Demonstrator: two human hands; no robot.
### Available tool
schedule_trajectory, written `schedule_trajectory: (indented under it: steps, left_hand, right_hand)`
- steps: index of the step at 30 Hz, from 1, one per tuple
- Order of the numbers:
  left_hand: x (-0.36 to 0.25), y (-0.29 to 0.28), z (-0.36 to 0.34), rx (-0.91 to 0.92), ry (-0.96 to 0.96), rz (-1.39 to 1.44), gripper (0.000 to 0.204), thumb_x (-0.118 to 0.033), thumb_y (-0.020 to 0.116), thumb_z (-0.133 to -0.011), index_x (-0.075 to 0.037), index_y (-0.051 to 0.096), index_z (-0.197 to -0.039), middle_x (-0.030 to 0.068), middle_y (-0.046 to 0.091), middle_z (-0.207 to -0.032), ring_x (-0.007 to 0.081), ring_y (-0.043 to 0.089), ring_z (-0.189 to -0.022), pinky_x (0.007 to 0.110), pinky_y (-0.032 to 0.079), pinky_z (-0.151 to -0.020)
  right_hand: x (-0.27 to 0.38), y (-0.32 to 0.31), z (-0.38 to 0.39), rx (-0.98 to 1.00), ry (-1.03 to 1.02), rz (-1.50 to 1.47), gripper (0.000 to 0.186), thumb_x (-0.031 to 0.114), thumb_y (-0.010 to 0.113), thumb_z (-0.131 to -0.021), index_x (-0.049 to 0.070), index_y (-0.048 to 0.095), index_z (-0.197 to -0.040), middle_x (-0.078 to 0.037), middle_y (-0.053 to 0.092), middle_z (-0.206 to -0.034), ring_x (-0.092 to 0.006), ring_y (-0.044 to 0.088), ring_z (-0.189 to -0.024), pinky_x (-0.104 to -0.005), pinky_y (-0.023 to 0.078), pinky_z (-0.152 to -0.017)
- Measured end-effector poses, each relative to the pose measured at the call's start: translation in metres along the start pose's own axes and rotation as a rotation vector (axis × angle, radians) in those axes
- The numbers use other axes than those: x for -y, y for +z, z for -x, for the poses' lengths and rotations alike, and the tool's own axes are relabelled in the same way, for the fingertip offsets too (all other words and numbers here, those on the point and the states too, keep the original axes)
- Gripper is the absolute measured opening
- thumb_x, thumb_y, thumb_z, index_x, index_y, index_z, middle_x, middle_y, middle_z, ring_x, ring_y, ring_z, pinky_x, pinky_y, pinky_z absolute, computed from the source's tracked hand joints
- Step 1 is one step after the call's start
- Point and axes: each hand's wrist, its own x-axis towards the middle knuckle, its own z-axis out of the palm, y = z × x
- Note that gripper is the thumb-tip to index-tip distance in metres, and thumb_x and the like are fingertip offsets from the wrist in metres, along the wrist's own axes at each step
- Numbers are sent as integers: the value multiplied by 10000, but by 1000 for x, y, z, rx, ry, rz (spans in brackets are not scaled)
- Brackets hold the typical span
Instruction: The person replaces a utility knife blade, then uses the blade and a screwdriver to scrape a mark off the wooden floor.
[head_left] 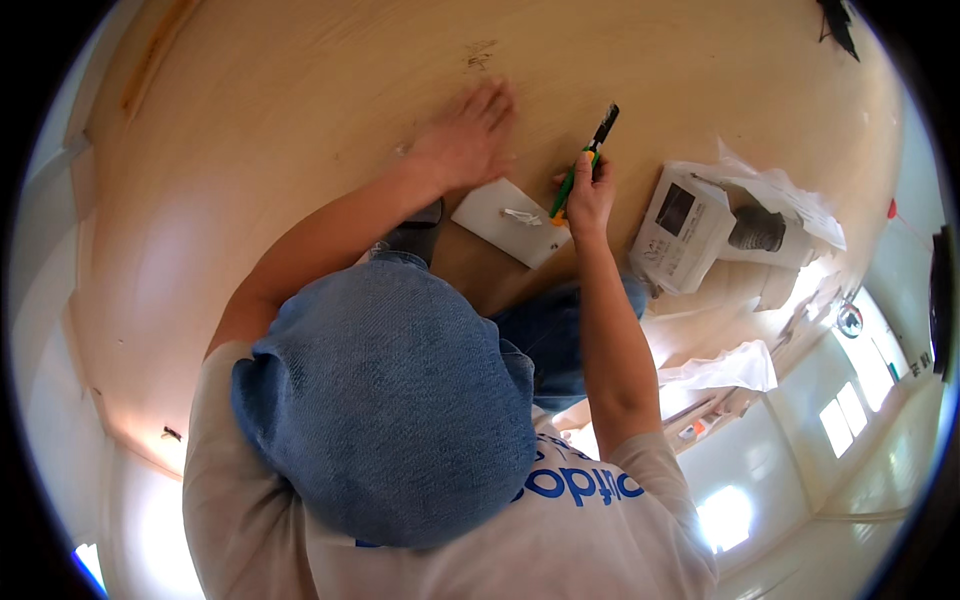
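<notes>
My left hand [465,135] is stretched over the light wooden surface [330,130]. Its fingers are extended and a little blurred, and it holds nothing. Just beyond the fingertips, dark scuff marks [480,52] show on the wood. In my right hand [590,195] is a green and yellow cutter knife [592,150], its dark end pointing away from me. Between my hands lies a flat white rectangular piece [490,222], with small white scraps [522,217] on top.
To the right stands an opened white cardboard box [663,250] with torn plastic wrapping [790,195] and a dark grey ribbed thing [757,228] beside it. A black object [838,25] lies at the far right. My denim-blue hat [390,400] hides much of the near area.
</notes>
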Motion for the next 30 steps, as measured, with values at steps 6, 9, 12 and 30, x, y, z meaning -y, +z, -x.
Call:
schedule_trajectory:
  steps: [6, 9, 12, 30]
  left_hand:
    - [-45, 15, 27, 181, 315, 625, 546, -339, 688, -957, -58, 587, -1414, 177, 588, -1445, 383, 557, -1329, 489, 449, -1136]
    - [-22, -5, 40, 208, -11, 581, 430, -244, 695, -942, -71, 638, -1331, 146, 644, -1332, 361, 603, -1247, 470, 473, -1096]
    - [-3, -3, 62, -127, -36, 498, 485, -225, 692, -934, -68, 605, -1384, 134, 608, -1406, 356, 594, -1258, 462, 478, -1086]
    - [-10, 0, 68, -10, -137, 174, 799, -341, 705, -933, -13, 400, -1594, 152, 265, -1726, 331, 296, -1556, 485, 247, -1270]
  right_hand:
    - [31, 24, 10, 2, -409, 680, 440, 308, 609, -1066, 45, 511, -1405, -169, 682, -1053, -337, 727, -863, -456, 584, -720]
    - [53, 51, 28, 167, -491, 937, 518, 310, 572, -1052, 219, 462, -1550, -227, 629, -1199, -469, 677, -998, -554, 576, -796]
    - [55, 75, 34, 325, -473, 1089, 512, 331, 564, -1056, 306, 474, -1560, -207, 604, -1194, -452, 688, -961, -548, 577, -787]
    - [51, 93, 38, 273, -527, 1236, 497, 302, 517, -1064, 274, 479, -1559, -204, 636, -1081, -412, 722, -847, -494, 611, -701]
